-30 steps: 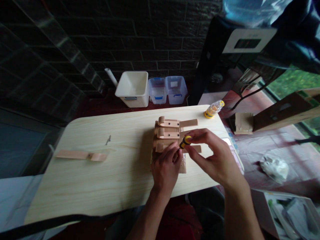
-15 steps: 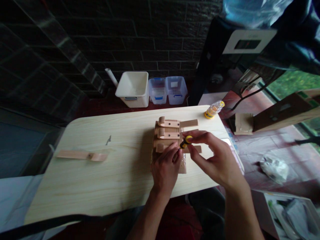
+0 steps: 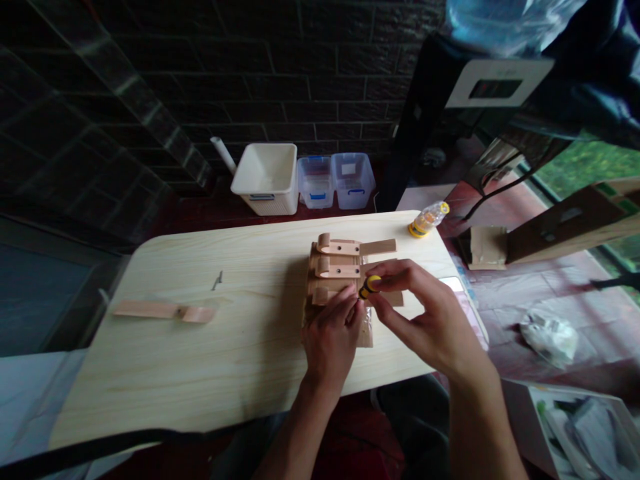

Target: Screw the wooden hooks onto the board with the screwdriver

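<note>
My right hand [image 3: 423, 310] pinches the handle of a short yellow-and-black screwdriver [image 3: 369, 287] between thumb and fingers. The screwdriver leans, its lower end by my left fingertips. With fingers bent and pressed together, my left hand [image 3: 330, 327] grips the nearest wooden strip [image 3: 321, 296], which has a curled end and is mostly covered by the hands. Two similar strips, a middle one [image 3: 334, 269] and a far one [image 3: 335, 248], lie across the wooden block [image 3: 311, 283] beneath, each showing two dark screw heads. What the screwdriver tip touches is hidden.
On the pale tabletop [image 3: 240, 260], a loose wooden strip [image 3: 150, 310] and small screws [image 3: 217, 280] lie at left. A clear bottle with yellow ends [image 3: 429, 219] stands at the back right corner. A phone-like flat object [image 3: 467, 310] is at the right edge. Bins [image 3: 265, 177] stand behind.
My right hand has shifted slightly left and turned the screwdriver handle, which now stands a little more upright. My left hand stays in place.
</note>
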`<state>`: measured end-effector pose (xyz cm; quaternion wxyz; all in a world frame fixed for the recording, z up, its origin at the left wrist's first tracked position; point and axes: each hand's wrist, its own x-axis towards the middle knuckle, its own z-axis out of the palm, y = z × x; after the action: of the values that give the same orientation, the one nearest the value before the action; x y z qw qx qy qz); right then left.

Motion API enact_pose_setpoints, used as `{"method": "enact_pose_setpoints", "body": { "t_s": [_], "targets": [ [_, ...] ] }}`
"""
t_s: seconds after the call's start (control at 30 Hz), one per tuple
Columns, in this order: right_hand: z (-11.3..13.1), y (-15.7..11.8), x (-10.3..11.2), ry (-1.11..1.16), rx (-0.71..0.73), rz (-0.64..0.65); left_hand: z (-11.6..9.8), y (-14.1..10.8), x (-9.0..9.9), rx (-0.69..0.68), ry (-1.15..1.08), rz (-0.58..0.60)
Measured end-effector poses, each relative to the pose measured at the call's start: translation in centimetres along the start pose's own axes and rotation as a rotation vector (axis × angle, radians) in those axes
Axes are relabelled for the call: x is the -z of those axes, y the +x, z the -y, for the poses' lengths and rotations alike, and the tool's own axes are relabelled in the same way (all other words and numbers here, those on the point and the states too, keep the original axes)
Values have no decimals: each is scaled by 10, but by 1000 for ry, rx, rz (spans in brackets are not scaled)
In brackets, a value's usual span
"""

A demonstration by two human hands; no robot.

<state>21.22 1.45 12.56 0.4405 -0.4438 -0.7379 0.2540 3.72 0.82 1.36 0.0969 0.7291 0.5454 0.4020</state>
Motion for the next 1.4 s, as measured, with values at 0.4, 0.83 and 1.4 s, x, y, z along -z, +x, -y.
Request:
{"method": "enact_pose_setpoints", "body": {
  "t_s": [0.4,0.83,1.4],
  "targets": [
    [2,0,1,7,-12,5,1,1,0,-20,2,17],
    [6,1,-1,27,-37,20,0,0,-2,21,4,27],
    [9,2,-2,17,-31,33,-1,0,-2,9,25,32]
  ]
}}
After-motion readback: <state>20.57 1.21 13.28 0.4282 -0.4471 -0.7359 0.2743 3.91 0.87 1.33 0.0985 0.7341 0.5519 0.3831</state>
